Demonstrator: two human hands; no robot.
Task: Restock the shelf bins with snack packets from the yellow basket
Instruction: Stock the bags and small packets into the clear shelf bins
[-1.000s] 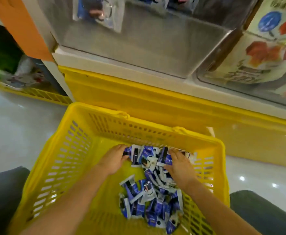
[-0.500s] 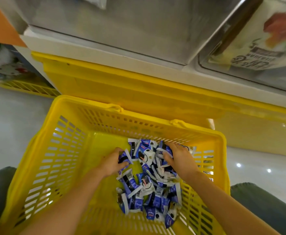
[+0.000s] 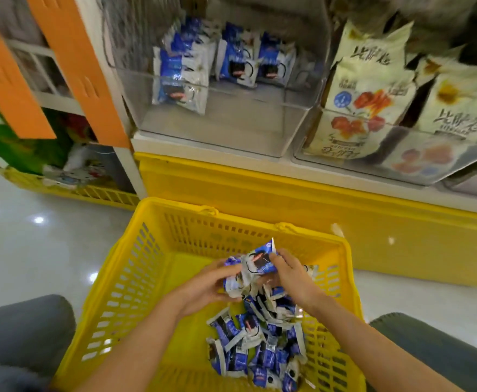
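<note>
Evidently the left hand (image 3: 203, 290) and right hand (image 3: 291, 275) curl their fingers (image 3: 217, 271) round one bunch of packets (image 3: 248, 270), held just above the heap (image 3: 257, 349) in the basket (image 3: 135, 250), squeezing it together so it can reach the part-filled bin (image 3: 217, 120) in one load.

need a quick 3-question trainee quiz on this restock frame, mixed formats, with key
1. True or false: the left hand and right hand together hold a bunch of blue-and-white snack packets over the yellow basket.
2. Multiple choice: the clear shelf bin already holding matching blue packets sits A) left of the bin of cream bags, B) right of it, C) on the floor.
3. Fill in: the loose packets not yet picked up lie in the ____.
Key: 1 true; 2 A; 3 basket.
</note>
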